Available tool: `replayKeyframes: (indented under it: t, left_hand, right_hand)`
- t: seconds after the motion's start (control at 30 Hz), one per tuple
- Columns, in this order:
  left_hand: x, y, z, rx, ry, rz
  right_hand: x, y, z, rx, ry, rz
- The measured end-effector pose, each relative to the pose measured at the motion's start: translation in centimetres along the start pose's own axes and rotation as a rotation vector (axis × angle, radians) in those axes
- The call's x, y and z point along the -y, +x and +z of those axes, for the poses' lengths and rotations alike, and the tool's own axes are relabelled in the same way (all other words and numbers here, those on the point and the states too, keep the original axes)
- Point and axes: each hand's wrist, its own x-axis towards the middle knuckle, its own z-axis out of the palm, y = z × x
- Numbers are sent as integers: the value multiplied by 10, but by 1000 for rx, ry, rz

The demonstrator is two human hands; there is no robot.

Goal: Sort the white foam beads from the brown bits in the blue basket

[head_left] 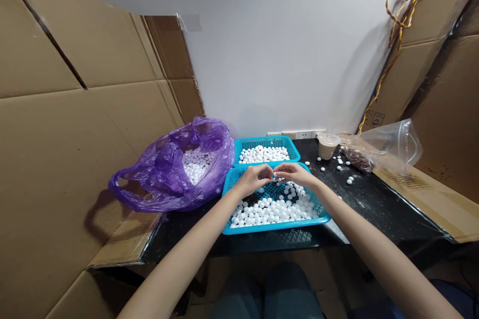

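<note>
Left hand (254, 179) and right hand (294, 173) pinch white foam ball (275, 176) over blue plastic basket (275, 229).
Narrow grip, fingertips (271, 172) meeting; loose foam balls (271, 212) below, second basket (267, 140) behind.

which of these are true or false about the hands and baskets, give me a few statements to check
1. The left hand and right hand meet above the front blue basket. True.
2. The rear blue basket is empty. False: it holds white foam balls.
3. The purple plastic bag also holds white foam balls. True.
4. The plastic cup stands left of the baskets. False: it stands to their right, on the black tabletop.
5. A yellow cable hangs against the cardboard at right. True.
</note>
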Motion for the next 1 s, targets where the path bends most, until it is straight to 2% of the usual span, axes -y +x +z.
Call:
replayKeyframes:
  t: [0.4, 1.0]
  left_hand:
    - [-8, -1, -1, -5, 21, 50]
    - [-1, -1, 1, 13, 76, 47]
  right_hand:
    - [2, -1, 1, 89, -2, -1]
    - [-7, 2, -3, 126, -82, -23]
